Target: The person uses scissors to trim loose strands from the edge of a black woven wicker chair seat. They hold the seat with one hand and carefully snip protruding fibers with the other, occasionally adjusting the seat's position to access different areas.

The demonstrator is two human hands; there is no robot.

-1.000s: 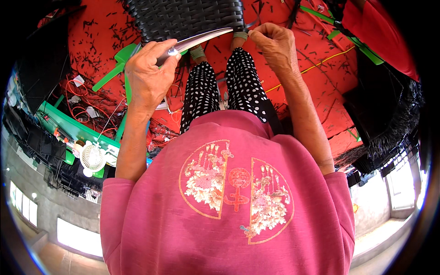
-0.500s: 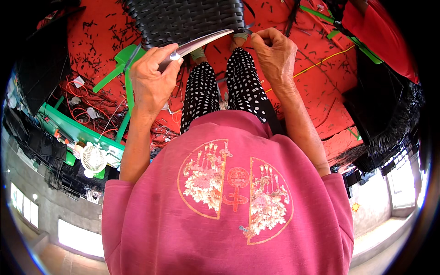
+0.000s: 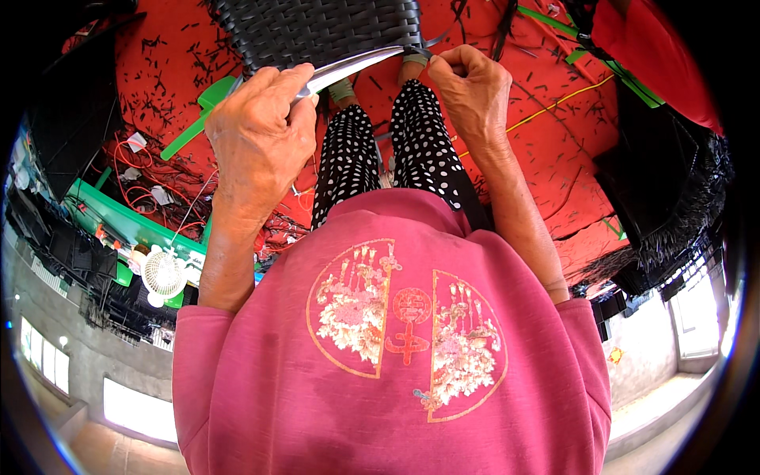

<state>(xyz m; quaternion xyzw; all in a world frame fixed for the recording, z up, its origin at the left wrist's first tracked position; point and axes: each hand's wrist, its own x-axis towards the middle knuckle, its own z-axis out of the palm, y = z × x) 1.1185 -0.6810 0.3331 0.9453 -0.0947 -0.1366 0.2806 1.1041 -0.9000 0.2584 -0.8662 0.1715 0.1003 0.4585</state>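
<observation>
Left hand [image 3: 261, 133] gripping tool [image 3: 350, 66], butt hidden

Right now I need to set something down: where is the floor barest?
The barest-looking patch, though not spotless, is red floor bordered by the right forearm, the dark heap and the yellow cord. It's crowded left of the left hand, with red cords, and around the black woven piece, with scattered black scraps.

- what finish does the tool [image 3: 354, 63] show?
- smooth, shiny metal, and the woven panel [image 3: 321, 32] looks like glossy plastic.
- and the shirt [image 3: 393, 340]?
- it looks like matt cloth, as do the trousers [image 3: 346, 154].
</observation>
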